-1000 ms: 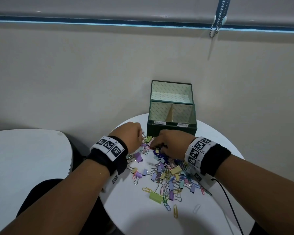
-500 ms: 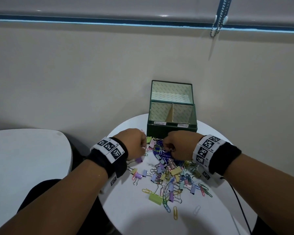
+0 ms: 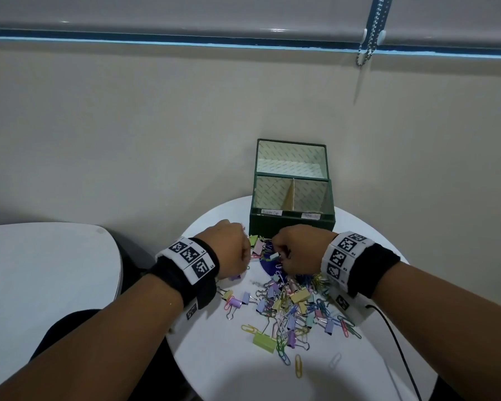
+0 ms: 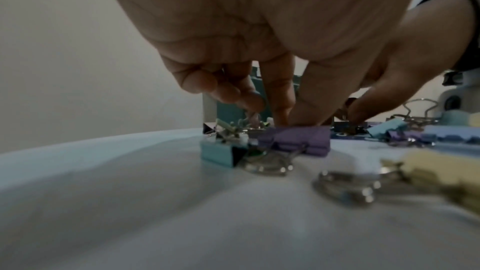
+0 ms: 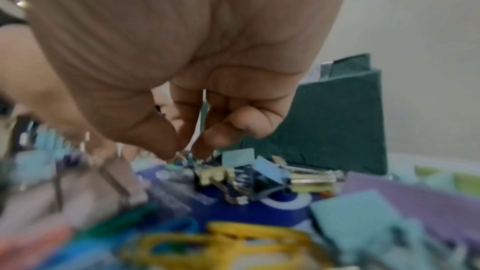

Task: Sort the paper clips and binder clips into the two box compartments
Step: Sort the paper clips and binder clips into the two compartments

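A green box (image 3: 292,224) with two labelled compartments and its lid up stands at the far side of the round white table (image 3: 214,360). In front of it lies a pile of coloured paper clips and binder clips (image 3: 289,308). My left hand (image 3: 232,250) reaches down at the pile's far left edge. Its thumb and forefinger meet on a binder clip just behind a purple binder clip (image 4: 298,139). My right hand (image 3: 298,250) pinches a small binder clip (image 3: 274,256) between thumb and forefinger (image 5: 182,151). The box (image 5: 332,126) is close behind that hand.
A blue round patch (image 3: 268,266) lies on the table under the clips. A second white table (image 3: 41,270) stands to the left, across a dark gap. A black cable (image 3: 394,328) runs off the right wrist. The wall is right behind the box.
My right hand has shifted slightly right and uncovered the blue patch. Both hands stay at the pile's far edge, their fingers working on clips.
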